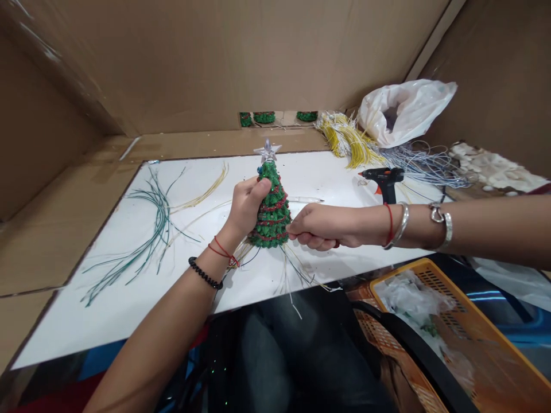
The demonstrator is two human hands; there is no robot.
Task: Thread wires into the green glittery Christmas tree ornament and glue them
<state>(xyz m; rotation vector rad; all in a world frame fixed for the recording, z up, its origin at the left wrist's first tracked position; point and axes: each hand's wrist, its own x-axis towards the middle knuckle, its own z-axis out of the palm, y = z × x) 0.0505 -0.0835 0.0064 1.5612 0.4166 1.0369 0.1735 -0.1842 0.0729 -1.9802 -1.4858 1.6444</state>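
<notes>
A small green Christmas tree [274, 217] with red garland stands upright over the white board, a clear star [267, 151] at its tip. My left hand [248, 201] is closed around the tree's left side, thumb near the upper part. My right hand [313, 226] is closed in a pinch at the tree's lower right edge; whatever lies between its fingertips is too small to make out. Thin yellow, white and dark wires [297, 269] spread out from under the tree's base. Behind my right hand lies a slim clear pen-like stick [305, 199].
Green wires [161, 215] lie on the white board [116, 312] at left. A black glue gun [386, 179], yellow wire bundles [359, 146] and a white plastic bag [407, 112] are at the back right. An orange basket [477, 321] stands below right. Cardboard walls [206, 63] surround the table.
</notes>
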